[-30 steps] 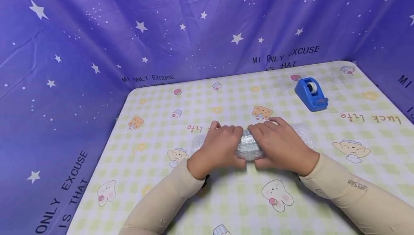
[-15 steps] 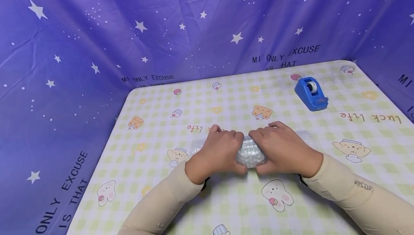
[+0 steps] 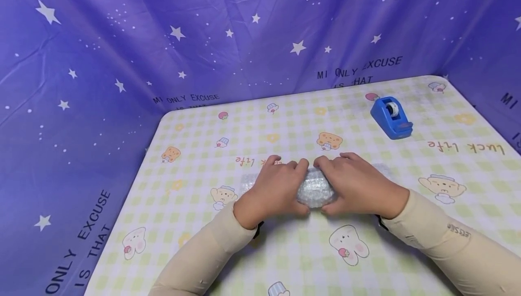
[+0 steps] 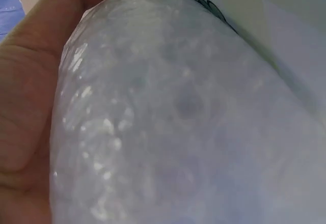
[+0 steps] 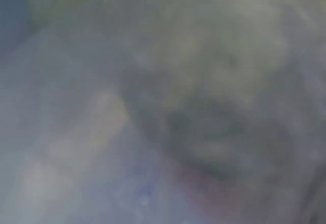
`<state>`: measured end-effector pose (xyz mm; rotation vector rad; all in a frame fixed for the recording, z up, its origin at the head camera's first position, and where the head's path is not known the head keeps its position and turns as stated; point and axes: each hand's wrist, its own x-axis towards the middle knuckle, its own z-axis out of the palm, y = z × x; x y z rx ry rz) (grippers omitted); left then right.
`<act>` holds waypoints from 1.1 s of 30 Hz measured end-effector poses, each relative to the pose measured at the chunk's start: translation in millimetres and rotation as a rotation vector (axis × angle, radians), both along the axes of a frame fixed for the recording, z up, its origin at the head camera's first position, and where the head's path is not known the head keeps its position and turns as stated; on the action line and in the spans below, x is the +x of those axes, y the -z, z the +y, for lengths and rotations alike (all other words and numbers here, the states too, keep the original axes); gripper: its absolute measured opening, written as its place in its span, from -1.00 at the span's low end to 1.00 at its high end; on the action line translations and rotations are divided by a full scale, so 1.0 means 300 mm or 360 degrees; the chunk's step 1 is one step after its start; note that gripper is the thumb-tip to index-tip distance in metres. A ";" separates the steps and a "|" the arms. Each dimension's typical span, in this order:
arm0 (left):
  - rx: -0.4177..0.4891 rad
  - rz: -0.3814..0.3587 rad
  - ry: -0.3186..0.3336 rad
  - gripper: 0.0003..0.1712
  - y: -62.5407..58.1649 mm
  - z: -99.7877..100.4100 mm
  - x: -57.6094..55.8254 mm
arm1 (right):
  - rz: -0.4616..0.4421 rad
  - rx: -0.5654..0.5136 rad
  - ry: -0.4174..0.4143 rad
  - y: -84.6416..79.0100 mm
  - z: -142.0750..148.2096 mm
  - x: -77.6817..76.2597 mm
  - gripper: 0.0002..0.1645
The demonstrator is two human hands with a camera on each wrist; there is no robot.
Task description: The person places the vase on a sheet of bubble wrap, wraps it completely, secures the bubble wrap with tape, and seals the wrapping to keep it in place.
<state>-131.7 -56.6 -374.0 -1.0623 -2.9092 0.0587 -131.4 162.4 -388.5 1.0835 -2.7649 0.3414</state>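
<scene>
Purple fabric [image 3: 207,60] with white stars [image 3: 298,47] and black lettering [image 3: 187,98] hangs behind the desk [image 3: 297,126] and along its left and right sides; the desk itself is round-cornered, green-checked and cartoon-printed.

The purple curtain [image 3: 236,51] has black words on it. At the back it says "MI ONLY EXCUSE" with "IS THAT" under it, and a fold hides a bit. The same words stand more to the left, with the bottom line cut off by the counter [image 3: 199,160]. The left side says "ONLY EXCUSE IS THAT", and the right edge shows "MI". The counter says "luck life" in orange, upside down; another one is partly covered. Letters on the right sleeve [image 3: 431,223] are too small to read.
</scene>
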 end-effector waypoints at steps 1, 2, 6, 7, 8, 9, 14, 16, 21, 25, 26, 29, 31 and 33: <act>0.0006 0.0007 0.0005 -0.08 0.000 0.000 -0.002 | -0.0001 0.0002 0.0002 0.000 0.001 -0.001 0.09; 0.0019 0.0015 0.0008 -0.09 0.001 -0.001 -0.004 | 0.0002 0.0003 0.0004 -0.001 0.003 -0.001 0.07; 0.0048 0.0068 0.0006 -0.15 0.000 -0.004 -0.011 | 0.0027 -0.0021 -0.0007 -0.007 0.009 -0.006 0.04; 0.0049 0.0079 0.0002 -0.15 0.000 -0.006 -0.013 | 0.0038 -0.0025 -0.0014 -0.009 0.010 -0.008 0.04; 0.0050 0.0087 0.0000 -0.16 -0.001 -0.007 -0.014 | 0.0049 -0.0030 -0.0020 -0.010 0.010 -0.010 0.04; 0.0048 0.0094 -0.0001 -0.17 -0.002 -0.008 -0.015 | 0.0057 -0.0034 -0.0027 -0.012 0.010 -0.012 0.04; 0.0044 0.0115 0.0007 -0.21 -0.006 -0.012 -0.017 | 0.0084 -0.0020 -0.0044 -0.014 0.010 -0.020 0.06; 0.0044 0.0124 0.0010 -0.23 -0.007 -0.013 -0.018 | 0.0086 -0.0012 -0.0042 -0.014 0.010 -0.020 0.09; 0.0067 0.0126 0.0009 -0.17 -0.006 -0.017 -0.022 | 0.0045 -0.0045 -0.0031 -0.015 0.014 -0.022 0.11; 0.0109 0.0112 -0.0003 -0.12 -0.005 -0.020 -0.026 | 0.0030 -0.0077 -0.0044 -0.015 0.019 -0.025 0.04; 0.0118 0.0110 -0.0006 -0.14 -0.006 -0.020 -0.027 | 0.0036 -0.0078 -0.0051 -0.015 0.021 -0.025 0.03; 0.0123 0.0113 -0.0006 -0.19 -0.008 -0.021 -0.028 | 0.0054 -0.0078 -0.0071 -0.014 0.024 -0.026 0.01; 0.0113 0.0119 -0.0008 -0.20 -0.009 -0.022 -0.028 | 0.0075 -0.0074 -0.0086 -0.014 0.025 -0.027 -0.01; 0.0102 0.0123 -0.0011 -0.21 -0.009 -0.022 -0.028 | 0.0114 -0.0063 -0.0100 -0.014 0.025 -0.029 -0.03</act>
